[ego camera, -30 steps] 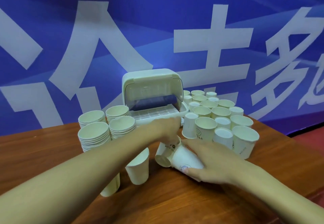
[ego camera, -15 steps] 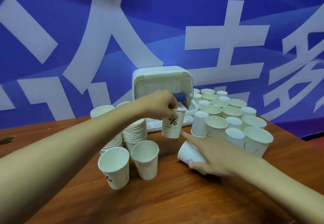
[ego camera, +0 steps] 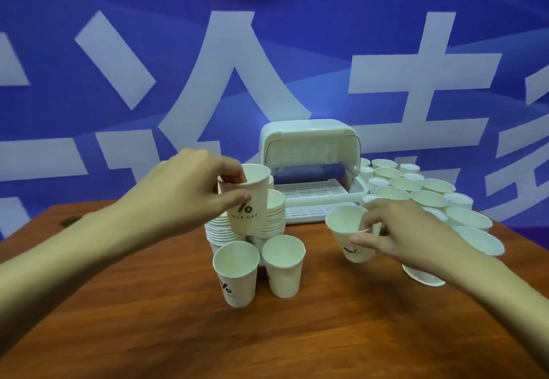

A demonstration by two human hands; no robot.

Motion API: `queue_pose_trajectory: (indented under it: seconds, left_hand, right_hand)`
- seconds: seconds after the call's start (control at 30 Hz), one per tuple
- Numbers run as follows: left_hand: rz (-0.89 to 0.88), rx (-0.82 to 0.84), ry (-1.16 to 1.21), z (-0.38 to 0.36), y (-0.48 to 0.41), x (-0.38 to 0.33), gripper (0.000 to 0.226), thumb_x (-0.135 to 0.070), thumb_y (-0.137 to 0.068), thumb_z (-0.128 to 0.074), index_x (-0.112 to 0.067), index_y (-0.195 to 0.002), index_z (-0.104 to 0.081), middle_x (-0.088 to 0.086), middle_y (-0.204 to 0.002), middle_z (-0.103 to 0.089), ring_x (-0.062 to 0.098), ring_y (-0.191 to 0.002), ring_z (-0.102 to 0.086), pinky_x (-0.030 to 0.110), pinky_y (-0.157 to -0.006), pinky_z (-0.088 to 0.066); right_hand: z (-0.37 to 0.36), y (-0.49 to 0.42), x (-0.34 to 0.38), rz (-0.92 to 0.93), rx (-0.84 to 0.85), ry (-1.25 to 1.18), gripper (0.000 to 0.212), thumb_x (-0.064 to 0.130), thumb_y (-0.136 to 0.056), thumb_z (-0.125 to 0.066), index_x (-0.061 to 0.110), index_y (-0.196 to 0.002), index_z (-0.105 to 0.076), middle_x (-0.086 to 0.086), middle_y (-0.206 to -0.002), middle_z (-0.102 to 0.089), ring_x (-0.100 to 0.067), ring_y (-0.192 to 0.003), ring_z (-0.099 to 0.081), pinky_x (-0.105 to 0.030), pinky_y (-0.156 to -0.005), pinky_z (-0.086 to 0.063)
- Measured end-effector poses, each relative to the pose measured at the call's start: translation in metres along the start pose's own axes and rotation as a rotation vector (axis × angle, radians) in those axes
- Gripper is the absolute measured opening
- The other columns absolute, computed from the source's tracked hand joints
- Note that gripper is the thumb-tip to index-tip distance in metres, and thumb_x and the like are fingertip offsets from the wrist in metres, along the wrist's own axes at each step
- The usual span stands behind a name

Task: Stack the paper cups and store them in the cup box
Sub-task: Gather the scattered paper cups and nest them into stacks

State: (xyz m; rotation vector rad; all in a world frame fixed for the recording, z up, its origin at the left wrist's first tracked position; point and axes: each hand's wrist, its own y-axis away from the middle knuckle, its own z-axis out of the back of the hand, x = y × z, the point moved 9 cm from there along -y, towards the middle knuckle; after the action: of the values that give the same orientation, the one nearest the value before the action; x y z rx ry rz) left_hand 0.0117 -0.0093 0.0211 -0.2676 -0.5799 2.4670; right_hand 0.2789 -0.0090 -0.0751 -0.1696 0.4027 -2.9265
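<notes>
My left hand (ego camera: 190, 188) grips a white paper cup (ego camera: 248, 203) printed "NICE DAY", held upright in the air above the stacks of nested cups (ego camera: 219, 230). My right hand (ego camera: 398, 233) pinches a second paper cup (ego camera: 347, 230) by its rim, tilted with its mouth toward me, just above the table. Two single cups (ego camera: 236, 274) (ego camera: 283, 265) stand upright in front of the stacks. The white cup box (ego camera: 309, 141) stands behind with its lid up and its slatted tray (ego camera: 312, 191) showing.
Several loose upright and upturned cups (ego camera: 427, 197) crowd the table's right rear, beside the box. One cup (ego camera: 423, 276) lies under my right wrist. The wooden table (ego camera: 297, 334) ends at a blue banner wall (ego camera: 267, 52) behind.
My left hand has carried its cup leftward, over the stacks. My right hand has lifted the cup that lay on its side off the table and turned its mouth up.
</notes>
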Motion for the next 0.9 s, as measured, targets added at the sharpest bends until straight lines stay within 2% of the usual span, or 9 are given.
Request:
queue_pose_trajectory:
  seconds: [0.07, 0.17, 0.3, 0.37, 0.5, 0.6, 0.7, 0.8, 0.9]
  left_hand:
    - [0.016, -0.026, -0.032, 0.001, 0.016, 0.007, 0.020, -0.055, -0.082, -0.058, -0.038, -0.090, -0.067, -0.031, -0.066, -0.055, -0.004, -0.066, -0.057, 0.024, -0.052, -0.044]
    - [0.034, -0.058, -0.047, -0.003, 0.032, 0.013, 0.012, -0.052, -0.084, -0.061, -0.041, -0.087, -0.064, -0.033, -0.058, -0.049, -0.007, -0.063, -0.054, 0.017, -0.049, -0.033]
    - [0.022, -0.031, -0.041, -0.022, 0.040, 0.017, 0.017, -0.055, -0.087, -0.059, -0.040, -0.091, -0.063, -0.029, -0.067, -0.052, 0.001, -0.067, -0.055, 0.024, -0.054, -0.044]
    - [0.003, -0.019, -0.050, -0.031, 0.044, 0.016, 0.018, -0.056, -0.087, -0.057, -0.039, -0.093, -0.062, -0.026, -0.071, -0.055, 0.004, -0.068, -0.053, 0.025, -0.056, -0.044]
    - [0.000, 0.031, -0.045, -0.051, 0.050, 0.017, 0.017, -0.054, -0.089, -0.054, -0.039, -0.095, -0.060, -0.021, -0.084, -0.063, 0.005, -0.071, -0.052, 0.024, -0.056, -0.039]
    - [0.004, 0.060, -0.041, -0.064, 0.054, 0.019, 0.018, -0.052, -0.090, -0.054, -0.037, -0.098, -0.061, -0.021, -0.081, -0.058, 0.006, -0.072, -0.052, 0.025, -0.058, -0.039]
    - [0.009, 0.081, -0.034, -0.074, 0.058, 0.021, 0.021, -0.053, -0.090, -0.052, -0.035, -0.098, -0.061, -0.019, -0.090, -0.064, 0.005, -0.080, -0.057, 0.029, -0.064, -0.047]
    - [0.013, 0.092, -0.025, -0.079, 0.061, 0.023, 0.025, -0.056, -0.089, -0.050, -0.035, -0.098, -0.061, -0.019, -0.092, -0.065, 0.005, -0.079, -0.057, 0.026, -0.063, -0.044]
    - [0.007, 0.112, -0.011, -0.082, 0.061, 0.021, 0.026, -0.059, -0.088, -0.049, -0.038, -0.097, -0.061, -0.022, -0.089, -0.063, 0.002, -0.071, -0.052, 0.022, -0.060, -0.038]
  right_hand:
    - [0.019, 0.001, 0.012, 0.016, -0.092, -0.183, 0.018, 0.062, -0.083, -0.065, 0.044, -0.079, -0.066, 0.026, -0.115, -0.054, -0.004, -0.091, -0.059, -0.026, -0.071, -0.050]
    - [0.032, 0.004, 0.042, 0.091, -0.193, -0.453, 0.013, 0.054, -0.082, -0.069, 0.042, -0.079, -0.072, 0.030, -0.115, -0.060, -0.002, -0.097, -0.060, -0.013, -0.064, -0.045]
    - [0.020, 0.004, 0.070, 0.182, -0.200, -0.580, 0.011, 0.042, -0.086, -0.072, 0.035, -0.080, -0.077, 0.032, -0.120, -0.060, 0.002, -0.094, -0.061, -0.007, -0.066, -0.045]
    - [0.009, 0.000, 0.076, 0.198, -0.166, -0.579, 0.011, 0.041, -0.087, -0.072, 0.034, -0.079, -0.076, 0.029, -0.120, -0.061, -0.001, -0.091, -0.061, -0.009, -0.064, -0.045]
    - [-0.007, -0.009, 0.080, 0.208, -0.090, -0.549, 0.014, 0.051, -0.086, -0.069, 0.038, -0.083, -0.076, 0.028, -0.119, -0.061, 0.001, -0.096, -0.060, -0.010, -0.068, -0.046]
    - [-0.019, -0.014, 0.083, 0.222, -0.039, -0.463, 0.029, 0.064, -0.083, -0.061, 0.039, -0.087, -0.075, 0.024, -0.114, -0.063, 0.001, -0.096, -0.060, -0.014, -0.068, -0.049]
    - [-0.034, -0.016, 0.088, 0.217, 0.058, -0.367, 0.046, 0.078, -0.077, -0.050, 0.042, -0.095, -0.072, 0.019, -0.105, -0.062, 0.000, -0.090, -0.059, -0.019, -0.066, -0.049]
    - [-0.043, -0.013, 0.092, 0.198, 0.064, -0.176, 0.061, 0.087, -0.075, -0.041, 0.046, -0.112, -0.066, 0.032, -0.130, -0.051, 0.006, -0.087, -0.059, -0.027, -0.076, -0.054]
    - [-0.038, -0.008, 0.100, 0.206, -0.049, -0.049, 0.056, 0.084, -0.080, -0.036, 0.047, -0.112, -0.064, 0.033, -0.136, -0.045, 0.004, -0.089, -0.061, -0.030, -0.072, -0.052]
